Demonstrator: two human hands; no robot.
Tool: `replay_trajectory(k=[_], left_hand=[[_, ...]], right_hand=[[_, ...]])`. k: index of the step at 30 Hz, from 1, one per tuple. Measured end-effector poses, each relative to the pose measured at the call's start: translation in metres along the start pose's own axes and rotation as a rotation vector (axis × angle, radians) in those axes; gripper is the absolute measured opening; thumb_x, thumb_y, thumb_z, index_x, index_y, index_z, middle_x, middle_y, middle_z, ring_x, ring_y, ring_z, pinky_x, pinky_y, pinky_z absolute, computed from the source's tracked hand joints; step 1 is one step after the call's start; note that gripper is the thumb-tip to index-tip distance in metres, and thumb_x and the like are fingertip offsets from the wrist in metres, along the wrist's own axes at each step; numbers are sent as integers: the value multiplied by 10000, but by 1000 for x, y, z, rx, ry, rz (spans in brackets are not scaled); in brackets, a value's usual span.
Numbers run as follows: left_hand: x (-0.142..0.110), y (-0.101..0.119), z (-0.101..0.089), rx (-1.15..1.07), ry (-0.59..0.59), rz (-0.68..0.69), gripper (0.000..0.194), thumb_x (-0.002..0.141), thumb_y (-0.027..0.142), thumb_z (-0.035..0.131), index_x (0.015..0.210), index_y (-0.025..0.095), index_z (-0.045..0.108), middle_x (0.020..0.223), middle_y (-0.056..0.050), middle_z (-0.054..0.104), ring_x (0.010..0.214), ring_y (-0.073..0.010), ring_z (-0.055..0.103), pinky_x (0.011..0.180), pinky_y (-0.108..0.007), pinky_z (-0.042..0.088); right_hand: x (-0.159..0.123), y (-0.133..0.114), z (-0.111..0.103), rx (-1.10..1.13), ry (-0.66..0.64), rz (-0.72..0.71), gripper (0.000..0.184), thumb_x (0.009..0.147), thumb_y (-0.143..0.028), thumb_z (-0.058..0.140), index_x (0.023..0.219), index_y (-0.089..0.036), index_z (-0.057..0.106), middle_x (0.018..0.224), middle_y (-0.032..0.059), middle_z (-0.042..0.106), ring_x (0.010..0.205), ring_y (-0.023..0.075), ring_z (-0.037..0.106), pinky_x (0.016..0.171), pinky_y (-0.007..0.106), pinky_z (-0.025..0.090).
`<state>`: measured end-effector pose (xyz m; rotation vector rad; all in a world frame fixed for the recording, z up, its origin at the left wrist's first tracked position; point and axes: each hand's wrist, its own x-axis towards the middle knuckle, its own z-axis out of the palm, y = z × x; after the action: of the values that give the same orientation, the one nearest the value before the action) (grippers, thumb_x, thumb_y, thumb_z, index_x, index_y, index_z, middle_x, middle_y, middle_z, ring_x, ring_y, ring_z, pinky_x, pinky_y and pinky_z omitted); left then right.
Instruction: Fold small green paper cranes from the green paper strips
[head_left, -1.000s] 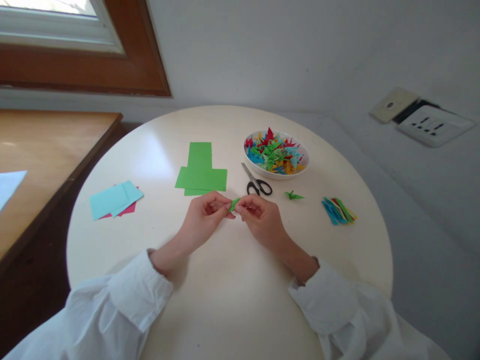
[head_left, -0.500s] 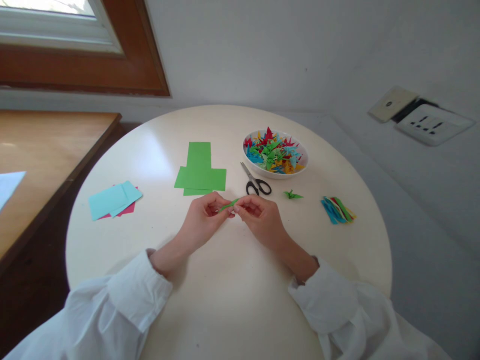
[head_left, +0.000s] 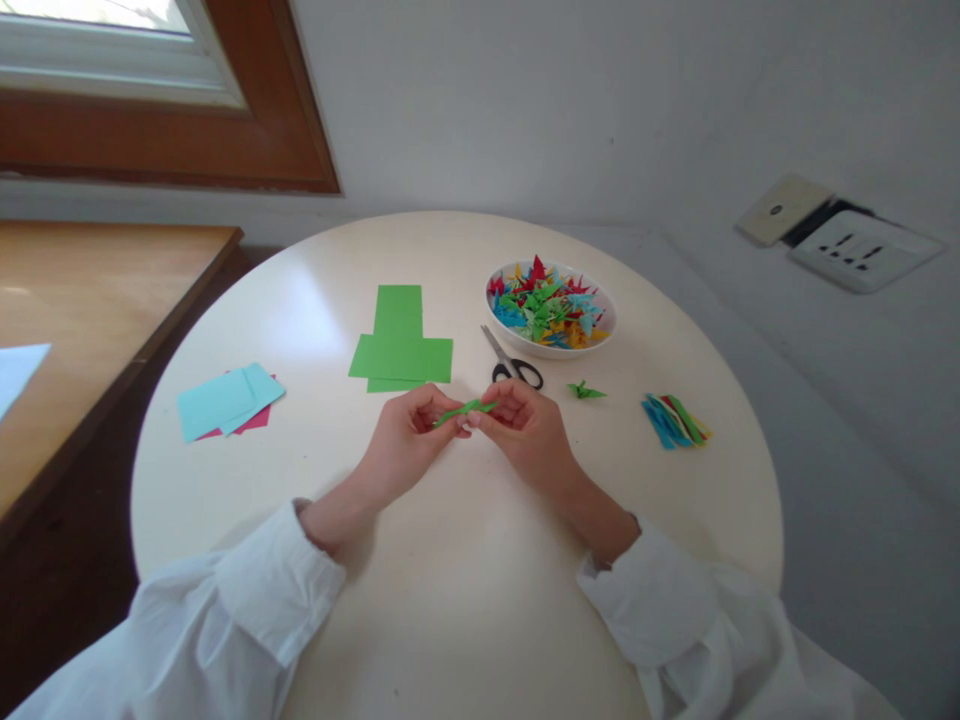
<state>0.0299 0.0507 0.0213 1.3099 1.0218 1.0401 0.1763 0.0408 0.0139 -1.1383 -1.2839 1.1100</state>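
Between my fingertips is a small folded piece of green paper [head_left: 470,407], narrow and pointed toward both sides. My left hand [head_left: 409,432] pinches its left end. My right hand [head_left: 523,428] pinches it from the right, and the fingers cover part of the folds. Black-handled scissors [head_left: 513,368] lie just beyond my right hand, their blades pointing away. A finished green paper crane [head_left: 585,391] rests on the table to the right of that hand. Flat green paper sheets [head_left: 399,340] overlap beyond my left hand.
A white bowl [head_left: 493,318] full of coloured paper cranes stands at the back of the round white table [head_left: 450,600]. Light blue and red sheets [head_left: 225,400] lie at the left, coloured paper strips [head_left: 675,421] at the right. A wooden surface [head_left: 112,280] adjoins on the left.
More of the green folded paper now shows between my hands, its right end stretching out over my right fingers. My right fingers have shifted slightly; the other things lie as before.
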Motion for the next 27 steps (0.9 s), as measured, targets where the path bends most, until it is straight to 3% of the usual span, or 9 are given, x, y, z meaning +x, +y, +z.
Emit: replay_trajectory(k=[8,12,19,22,27], left_hand=[[1,2,0,-53,-40,-53,223,611,294,743,656,129,600,605,-18,661,594,-129,629,623,-262,520],[2,0,0,-117,-34,-86,279,584,335,763,660,125,596,608,-19,665,592,-132,634,628,-269,528],[2,3,-1,-230,-71,-105,313,578,322,773,702,122,567,625,-3,668,603,-132,646,659,-283,544],[0,5,1,-266,-91,-109,323,568,310,782,692,129,547,591,22,652,577,-119,641,646,-274,547],[-2,5,3,-301,-167,-145,332,584,297,777,743,136,534,590,24,669,589,-121,650,646,-274,550]], right_hand=[[1,3,-3,31,-58,10,181,651,-261,665,740,-186,527,645,-22,599,589,106,590,552,238,484],[3,5,-5,50,-68,24,188,677,-270,639,785,-188,509,599,-31,585,540,103,576,485,222,440],[6,6,-5,149,-93,61,404,683,-432,642,941,-210,423,559,-64,553,489,104,542,470,231,413],[4,5,-4,81,-90,79,380,675,-501,624,825,-203,442,529,-85,476,422,69,436,417,206,341],[0,-1,-2,-222,-189,35,415,733,-505,535,510,-187,387,448,-76,321,418,51,281,394,211,204]])
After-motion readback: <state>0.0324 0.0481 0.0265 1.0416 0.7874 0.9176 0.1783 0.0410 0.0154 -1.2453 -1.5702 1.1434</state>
